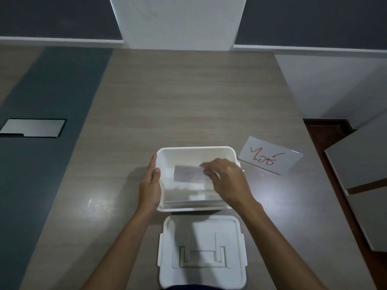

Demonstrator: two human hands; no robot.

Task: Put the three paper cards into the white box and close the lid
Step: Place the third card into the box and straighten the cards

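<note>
The open white box (pixel 194 150) stands in the middle of the table. My left hand (pixel 150 185) grips its left wall. My right hand (pixel 226 178) reaches over the box from the right and pinches a paper card (pixel 187 174) by its right end, holding it inside the box above the floor. More paper lies on the box floor (pixel 184 192), its number unclear. Another white card with red writing (pixel 270 156) lies flat on the table to the right of the box. The white lid (pixel 202 251) with a flat handle lies on the table just in front of the box.
The wooden table (pixel 188 101) ends on the right near a brown floor and grey cabinet panels (pixel 360 164). To the left runs a dark strip with a metal floor plate (pixel 33 127). A white pillar (pixel 178 21) stands behind the table.
</note>
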